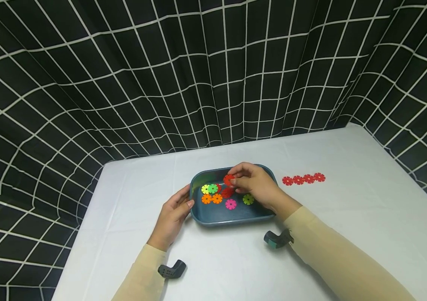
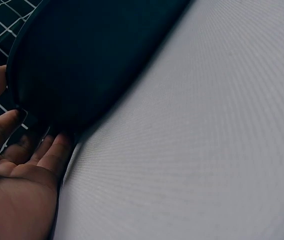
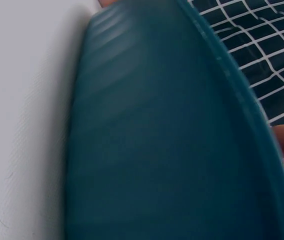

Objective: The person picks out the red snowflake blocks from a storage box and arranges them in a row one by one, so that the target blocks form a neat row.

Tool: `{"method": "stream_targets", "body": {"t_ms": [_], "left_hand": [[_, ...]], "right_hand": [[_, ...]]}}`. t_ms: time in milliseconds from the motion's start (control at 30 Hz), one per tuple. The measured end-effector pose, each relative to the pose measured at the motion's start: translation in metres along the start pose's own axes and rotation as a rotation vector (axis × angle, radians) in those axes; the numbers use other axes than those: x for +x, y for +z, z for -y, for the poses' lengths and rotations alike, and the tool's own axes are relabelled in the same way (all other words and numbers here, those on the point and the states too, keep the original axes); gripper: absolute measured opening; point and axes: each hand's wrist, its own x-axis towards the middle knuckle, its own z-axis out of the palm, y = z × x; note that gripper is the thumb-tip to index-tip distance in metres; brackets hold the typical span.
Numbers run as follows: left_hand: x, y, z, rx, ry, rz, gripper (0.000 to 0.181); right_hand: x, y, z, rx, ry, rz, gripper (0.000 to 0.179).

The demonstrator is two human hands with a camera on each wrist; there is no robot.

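A dark blue-green tray (image 1: 213, 217) stands on the table with flower-shaped notched plastic discs in it. At its left end my left hand (image 1: 173, 213) grips the rim, thumb over the edge and fingers against the outer wall; the left wrist view shows these fingers (image 2: 57, 150) under the tray's corner. Over the tray, my right hand (image 1: 252, 184) pinches a red notched disc (image 1: 229, 179) between thumb and fingertips. Below it lie another red disc (image 1: 227, 192), orange discs (image 1: 206, 198), a green disc (image 1: 212, 188), a pink disc (image 1: 231, 204) and yellow-green ones (image 1: 248, 199).
Right of the tray, several red discs joined in a row (image 1: 303, 179) lie on the white tablecloth (image 1: 349, 234). Black curtains with a white grid (image 1: 198, 83) hang behind the table and along its sides.
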Motion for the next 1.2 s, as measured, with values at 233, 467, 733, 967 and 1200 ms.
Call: {"method": "stream_targets", "body": {"t_ms": [233,467,733,967,1200], "left_hand": [[0.000,-0.001,0.001,0.001,0.005,0.002,0.056],[0.000,0.000,0.000,0.010,0.009,0.008,0.056],[0.000,0.000,0.000,0.014,0.009,0.008,0.056],[0.000,0.000,0.000,0.012,0.008,0.005,0.055],[0.001,0.000,0.002,-0.004,0.007,0.004,0.055]], "right_hand": [[-0.003,-0.005,0.003,-0.001,-0.036,0.002,0.025],[-0.013,-0.012,0.007,-0.007,-0.075,0.009,0.025],[-0.022,-0.020,0.005,-0.032,-0.092,-0.001,0.025],[-0.030,-0.028,0.006,-0.069,-0.075,-0.021,0.026],[-0.037,-0.033,0.009,-0.060,-0.084,-0.040,0.026]]}}
